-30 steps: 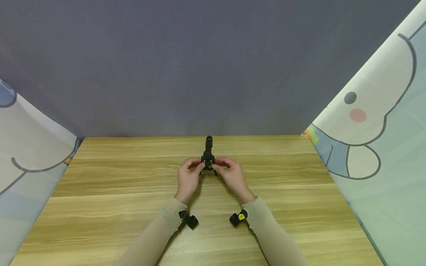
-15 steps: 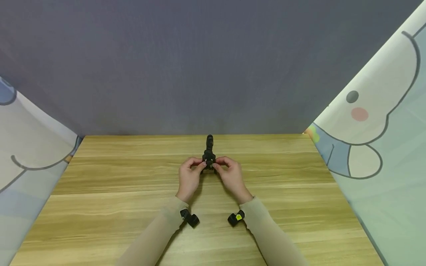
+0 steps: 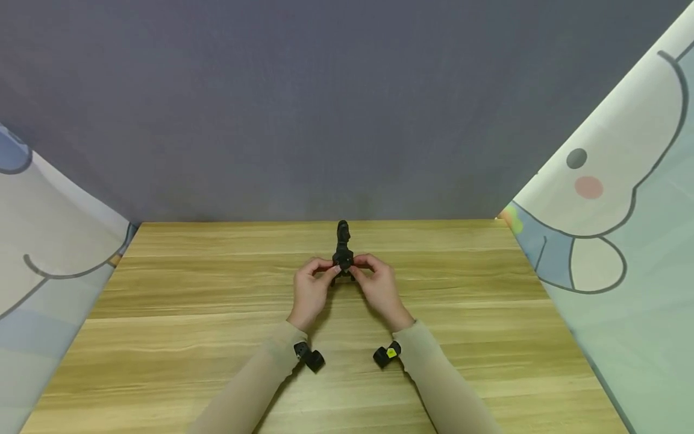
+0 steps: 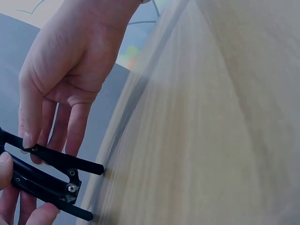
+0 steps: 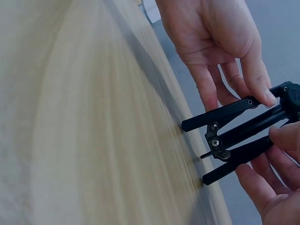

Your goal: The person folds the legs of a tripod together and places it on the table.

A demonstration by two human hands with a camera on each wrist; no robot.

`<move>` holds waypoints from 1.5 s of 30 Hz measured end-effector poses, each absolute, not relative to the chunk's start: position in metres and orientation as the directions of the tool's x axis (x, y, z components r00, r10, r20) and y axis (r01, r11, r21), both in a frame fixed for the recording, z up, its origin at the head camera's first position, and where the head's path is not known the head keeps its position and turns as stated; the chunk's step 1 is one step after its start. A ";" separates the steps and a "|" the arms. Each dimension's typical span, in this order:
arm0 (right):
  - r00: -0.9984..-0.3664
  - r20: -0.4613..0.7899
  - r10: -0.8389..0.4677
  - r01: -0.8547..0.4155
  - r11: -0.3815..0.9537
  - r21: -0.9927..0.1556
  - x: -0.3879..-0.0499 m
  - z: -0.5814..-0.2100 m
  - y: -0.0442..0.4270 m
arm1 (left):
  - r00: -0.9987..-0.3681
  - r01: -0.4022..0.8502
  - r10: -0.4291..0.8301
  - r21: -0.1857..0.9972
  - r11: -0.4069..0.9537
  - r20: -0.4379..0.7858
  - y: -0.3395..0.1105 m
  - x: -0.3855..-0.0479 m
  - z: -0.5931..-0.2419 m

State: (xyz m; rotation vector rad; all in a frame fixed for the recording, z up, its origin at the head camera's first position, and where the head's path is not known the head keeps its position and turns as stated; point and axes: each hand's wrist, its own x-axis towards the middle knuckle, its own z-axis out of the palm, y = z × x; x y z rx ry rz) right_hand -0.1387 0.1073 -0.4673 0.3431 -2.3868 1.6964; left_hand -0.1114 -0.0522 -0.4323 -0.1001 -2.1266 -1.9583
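A small black tripod (image 3: pixel 343 244) stands near the back of the wooden table, its upper part pointing toward the grey backdrop. From the left side, the left hand (image 3: pixel 311 292) pinches it between thumb and fingers; the right hand (image 3: pixel 381 291) pinches it from the right. In the left wrist view the left hand (image 4: pixel 77 61) has its thumb on one leg (image 4: pixel 70 161) of the tripod. The right wrist view shows the right hand (image 5: pixel 220 42) with its thumb on another leg (image 5: pixel 220 115), the legs spread slightly around a centre post and metal brackets.
The wooden table (image 3: pixel 190 343) reaches back to a grey backdrop (image 3: pixel 303 108). Curtains with cartoon prints (image 3: pixel 602 181) hang at both sides. Black devices (image 3: pixel 310 357) are strapped to both wrists.
The tripod's upper part looks slightly turned compared with before. Both hands keep hold of it in nearly the same place, and the head view has shifted slightly.
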 end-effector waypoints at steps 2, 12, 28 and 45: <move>-0.955 0.285 -0.080 -0.296 0.310 -0.904 -0.138 -0.467 0.108 | -0.967 0.218 -0.114 0.970 0.103 0.229 -0.053 -0.112 -0.432; -0.957 0.258 -0.132 -0.288 0.318 -0.903 -0.120 -0.448 0.108 | -0.966 0.221 -0.102 0.962 0.158 0.239 -0.057 -0.113 -0.432; -0.955 0.129 -0.267 -0.178 0.166 -0.970 -0.102 -0.427 0.115 | -0.983 0.163 -0.065 0.979 0.125 0.172 -0.074 -0.135 -0.470; -0.980 0.126 -0.155 -0.152 0.166 -0.974 -0.107 -0.432 0.131 | -0.971 0.217 0.002 0.883 0.417 0.238 -0.070 -0.124 -0.467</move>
